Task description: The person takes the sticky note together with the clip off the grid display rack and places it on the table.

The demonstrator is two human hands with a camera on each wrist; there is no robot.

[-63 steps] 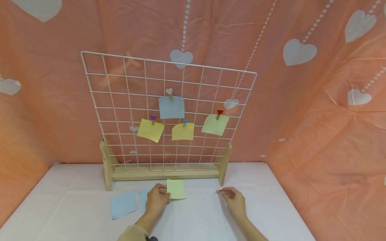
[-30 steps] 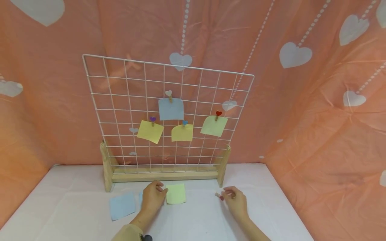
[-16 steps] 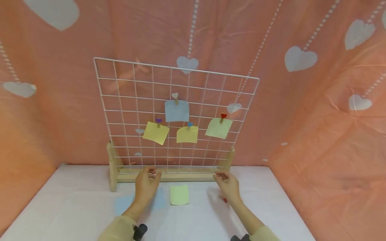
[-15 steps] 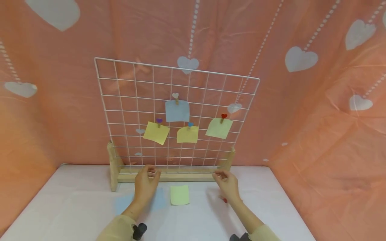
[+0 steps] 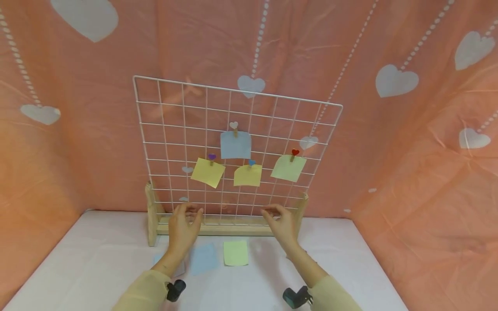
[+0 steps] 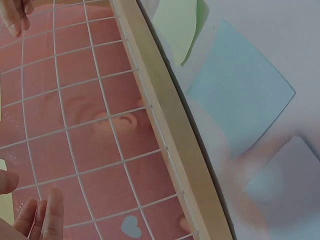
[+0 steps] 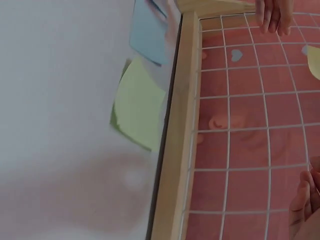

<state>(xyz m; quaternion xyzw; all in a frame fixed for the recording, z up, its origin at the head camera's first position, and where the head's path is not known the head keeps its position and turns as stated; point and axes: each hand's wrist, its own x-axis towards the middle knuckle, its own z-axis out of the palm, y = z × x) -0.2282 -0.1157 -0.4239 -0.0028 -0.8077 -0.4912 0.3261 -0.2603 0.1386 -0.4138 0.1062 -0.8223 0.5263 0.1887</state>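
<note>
My left hand (image 5: 183,226) is raised before the lower left of a white wire grid (image 5: 237,90), fingers loosely bent, with nothing in it. Opposite it, my right hand (image 5: 281,224) is held up before the lower right, also loosely bent and empty. Clipped to the grid by heart-topped clothespins are a blue sticky note (image 5: 235,145), two yellow ones, the left (image 5: 208,173) and the right (image 5: 248,176), and a pale green one (image 5: 288,168). Between the hands, a green sticky note (image 5: 235,253) lies on the table. The loose clothespin by my right forearm is mostly hidden.
The grid stands in a wooden base (image 5: 218,230) near the back of the white table (image 5: 101,255). A blue sticky note (image 5: 204,259) lies beside the green one; another is partly covered by my left forearm. A peach curtain with white hearts (image 5: 397,81) hangs behind.
My left hand has left the green note and risen to the left. My right hand has let go of the red-heart clothespin on the table and risen towards the grid. The view has shifted slightly.
</note>
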